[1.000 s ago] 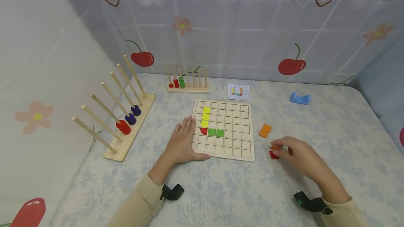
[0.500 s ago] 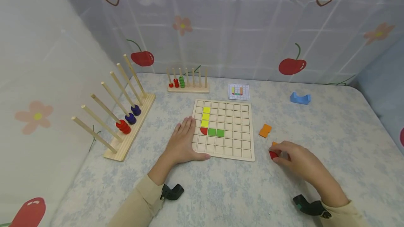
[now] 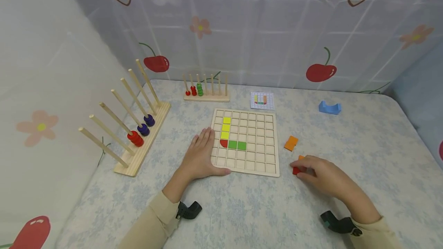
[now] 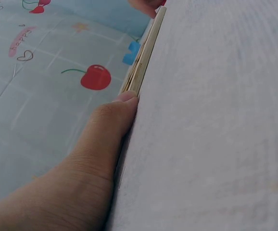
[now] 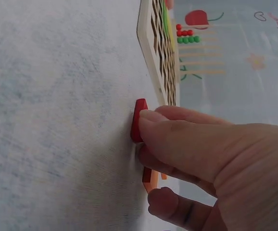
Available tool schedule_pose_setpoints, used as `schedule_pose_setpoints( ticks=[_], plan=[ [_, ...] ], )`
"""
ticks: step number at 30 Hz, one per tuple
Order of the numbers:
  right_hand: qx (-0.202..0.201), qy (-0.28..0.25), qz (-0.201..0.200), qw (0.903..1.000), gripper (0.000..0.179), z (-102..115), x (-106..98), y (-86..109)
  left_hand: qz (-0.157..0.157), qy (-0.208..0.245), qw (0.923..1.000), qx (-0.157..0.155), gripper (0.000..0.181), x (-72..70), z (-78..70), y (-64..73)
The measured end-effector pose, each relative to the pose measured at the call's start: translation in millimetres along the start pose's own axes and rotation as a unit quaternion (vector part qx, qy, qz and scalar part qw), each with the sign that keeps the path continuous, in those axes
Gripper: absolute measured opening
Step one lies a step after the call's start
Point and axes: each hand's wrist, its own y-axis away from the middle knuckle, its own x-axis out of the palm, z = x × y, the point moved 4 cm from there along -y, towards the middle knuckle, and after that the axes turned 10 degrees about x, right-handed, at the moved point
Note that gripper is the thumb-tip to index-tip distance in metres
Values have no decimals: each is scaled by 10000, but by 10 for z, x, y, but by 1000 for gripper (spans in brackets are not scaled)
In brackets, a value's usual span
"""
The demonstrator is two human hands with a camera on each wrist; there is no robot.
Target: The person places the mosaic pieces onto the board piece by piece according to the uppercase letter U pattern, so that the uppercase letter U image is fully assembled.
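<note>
A wooden grid board lies mid-table. It bears several coloured tiles: a column of yellow tiles, a rounded red tile below, and two green tiles alongside. My left hand rests flat at the board's left edge, thumb along its front edge; in the left wrist view the thumb touches the board's side. To the right of the board, my right hand pinches a small red tile between thumb and fingers, low over the table. An orange tile lies partly hidden behind that hand.
More orange tiles lie right of the board. Behind it are a pattern card and a small peg stand with beads. A larger peg stand stands left, a blue holder far right.
My right hand has closed its fingers on the red tile and shifted it slightly left, toward the board. The left hand has stayed in place.
</note>
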Motion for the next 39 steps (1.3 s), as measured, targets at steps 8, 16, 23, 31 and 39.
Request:
schedule_pose_setpoints(
  ticks=[8,16,23,31,39],
  plan=[
    [-84,-278,124,9995,21,6,-5,-22,8,-48,10000,0,145,-2,-4,3],
    [-32,-425,269,9987,24,-48,-38,-15,-9,-29,10000,10,144,-11,-12,-8],
    [-110,-585,204,9980,17,-63,-45,-25,9,1,10000,-32,144,-19,-11,-13],
    [26,-712,-100,9974,19,-40,-29,-68,-54,-14,10000,57,145,-17,-14,-8],
    [278,-1026,-338,9938,12,36,-42,-194,43,-9,10000,-7,145,-18,-16,-5]
  ],
)
